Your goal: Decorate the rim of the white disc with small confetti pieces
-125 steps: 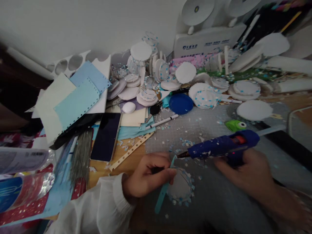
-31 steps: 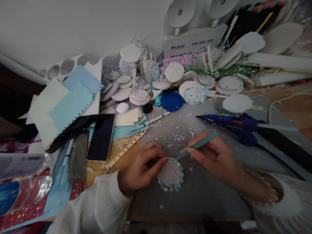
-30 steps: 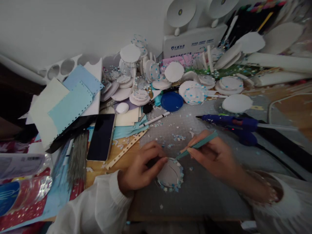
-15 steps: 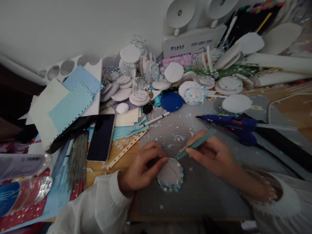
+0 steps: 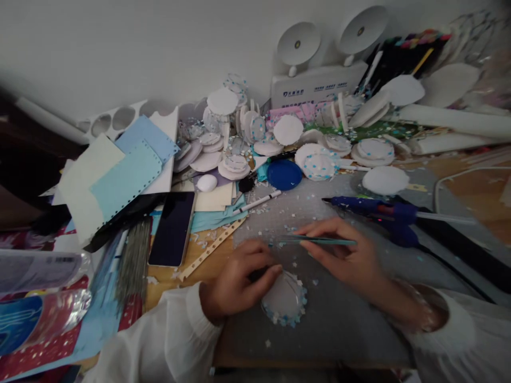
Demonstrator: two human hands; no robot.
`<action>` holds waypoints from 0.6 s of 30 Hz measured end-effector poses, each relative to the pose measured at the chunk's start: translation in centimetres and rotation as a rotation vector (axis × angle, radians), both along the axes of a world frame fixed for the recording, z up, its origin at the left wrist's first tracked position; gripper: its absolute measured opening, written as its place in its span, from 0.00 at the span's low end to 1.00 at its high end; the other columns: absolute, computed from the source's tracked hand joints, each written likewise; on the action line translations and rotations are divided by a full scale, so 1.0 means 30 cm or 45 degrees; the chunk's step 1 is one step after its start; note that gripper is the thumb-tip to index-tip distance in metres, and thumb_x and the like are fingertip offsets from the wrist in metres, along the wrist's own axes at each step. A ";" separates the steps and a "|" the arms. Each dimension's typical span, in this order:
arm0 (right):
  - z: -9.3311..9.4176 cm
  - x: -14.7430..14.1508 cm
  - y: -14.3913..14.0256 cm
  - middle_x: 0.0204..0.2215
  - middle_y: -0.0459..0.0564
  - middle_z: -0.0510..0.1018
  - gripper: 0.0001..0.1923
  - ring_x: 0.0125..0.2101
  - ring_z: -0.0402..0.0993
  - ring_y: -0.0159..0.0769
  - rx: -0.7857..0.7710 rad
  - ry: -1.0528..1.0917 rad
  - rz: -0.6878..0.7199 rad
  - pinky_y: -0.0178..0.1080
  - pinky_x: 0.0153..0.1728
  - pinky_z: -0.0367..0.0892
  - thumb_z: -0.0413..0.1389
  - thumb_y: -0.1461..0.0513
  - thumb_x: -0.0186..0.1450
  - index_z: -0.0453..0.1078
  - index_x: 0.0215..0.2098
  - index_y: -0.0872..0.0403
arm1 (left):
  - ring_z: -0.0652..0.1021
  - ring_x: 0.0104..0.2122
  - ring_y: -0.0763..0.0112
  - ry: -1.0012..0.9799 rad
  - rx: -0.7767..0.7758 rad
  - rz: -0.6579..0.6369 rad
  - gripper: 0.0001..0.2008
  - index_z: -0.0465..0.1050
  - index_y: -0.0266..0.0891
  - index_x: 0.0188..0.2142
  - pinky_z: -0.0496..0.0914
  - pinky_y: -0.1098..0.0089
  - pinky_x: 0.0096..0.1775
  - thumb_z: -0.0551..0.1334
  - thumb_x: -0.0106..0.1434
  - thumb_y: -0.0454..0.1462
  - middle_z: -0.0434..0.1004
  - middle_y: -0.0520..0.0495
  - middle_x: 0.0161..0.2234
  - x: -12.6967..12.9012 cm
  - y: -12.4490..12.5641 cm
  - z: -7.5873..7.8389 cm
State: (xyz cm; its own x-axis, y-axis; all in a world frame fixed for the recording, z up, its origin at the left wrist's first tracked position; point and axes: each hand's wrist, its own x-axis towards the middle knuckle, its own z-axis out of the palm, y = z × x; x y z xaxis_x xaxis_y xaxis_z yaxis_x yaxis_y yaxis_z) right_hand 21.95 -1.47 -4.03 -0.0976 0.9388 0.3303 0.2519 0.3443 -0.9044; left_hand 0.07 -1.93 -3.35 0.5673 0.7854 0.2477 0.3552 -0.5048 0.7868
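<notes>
White foam disc (image 5: 284,299) lies near edge of mat, just right of left hand (image 5: 235,279), whose fingertips are pressed on its rim. Teal tweezers (image 5: 315,241) are pinched by right hand (image 5: 343,255), beyond disc.

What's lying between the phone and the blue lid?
In the head view, between the phone and the blue lid lie cream and teal paper sheets and a white pen, with confetti scraps scattered around them.

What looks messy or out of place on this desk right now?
Small blue and white confetti bits are scattered loose over the grey mat, around the hands and the glue gun. Behind, foam discs sit in a tumbled pile, some on edge.
</notes>
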 end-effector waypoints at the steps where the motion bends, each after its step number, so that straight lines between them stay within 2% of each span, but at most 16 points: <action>1: -0.005 -0.004 -0.001 0.33 0.47 0.81 0.06 0.37 0.80 0.35 0.034 -0.046 0.029 0.36 0.37 0.75 0.61 0.65 0.61 0.69 0.34 0.50 | 0.73 0.31 0.68 0.017 0.060 0.019 0.09 0.74 0.35 0.31 0.67 0.68 0.34 0.57 0.66 0.33 0.73 0.43 0.29 -0.001 -0.003 0.001; 5: -0.013 -0.009 0.000 0.32 0.46 0.82 0.06 0.35 0.80 0.35 0.155 -0.204 0.095 0.35 0.36 0.74 0.61 0.66 0.60 0.70 0.34 0.50 | 0.73 0.32 0.66 0.042 0.227 0.130 0.10 0.76 0.34 0.33 0.66 0.66 0.35 0.55 0.66 0.32 0.73 0.42 0.30 -0.010 -0.015 0.018; 9: -0.019 -0.006 0.002 0.31 0.46 0.82 0.05 0.33 0.80 0.34 0.165 -0.256 0.073 0.34 0.33 0.74 0.60 0.66 0.61 0.71 0.34 0.50 | 0.74 0.35 0.67 -0.172 0.053 0.390 0.14 0.76 0.36 0.38 0.66 0.67 0.38 0.51 0.69 0.33 0.72 0.45 0.33 -0.021 -0.018 0.029; 12: -0.030 -0.004 0.000 0.32 0.47 0.82 0.05 0.34 0.80 0.35 0.134 -0.289 0.102 0.35 0.33 0.74 0.60 0.65 0.61 0.71 0.35 0.50 | 0.72 0.37 0.67 -0.239 -0.023 0.563 0.13 0.74 0.39 0.41 0.65 0.67 0.40 0.51 0.70 0.35 0.72 0.47 0.35 -0.023 -0.018 0.019; 15: -0.039 -0.003 -0.003 0.32 0.48 0.82 0.04 0.34 0.80 0.36 0.126 -0.322 0.116 0.36 0.34 0.74 0.59 0.66 0.62 0.71 0.35 0.51 | 0.71 0.37 0.68 -0.235 -0.064 0.609 0.10 0.71 0.41 0.43 0.64 0.68 0.40 0.52 0.70 0.35 0.71 0.49 0.36 -0.020 -0.021 0.009; 18: -0.033 -0.002 -0.003 0.31 0.48 0.82 0.03 0.33 0.79 0.36 0.117 -0.306 0.090 0.36 0.33 0.73 0.59 0.65 0.61 0.72 0.34 0.51 | 0.71 0.37 0.68 -0.236 -0.077 0.547 0.09 0.70 0.41 0.43 0.64 0.68 0.39 0.52 0.70 0.34 0.71 0.48 0.37 -0.015 -0.026 0.008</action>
State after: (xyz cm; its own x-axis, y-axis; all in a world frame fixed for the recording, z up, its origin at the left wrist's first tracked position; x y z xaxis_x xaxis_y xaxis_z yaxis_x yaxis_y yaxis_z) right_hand 21.89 -1.56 -5.01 -0.2473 0.8941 0.3734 0.4279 0.4465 -0.7858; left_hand -0.40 -2.71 -3.10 0.1381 0.9555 0.2608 0.3723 -0.2941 0.8803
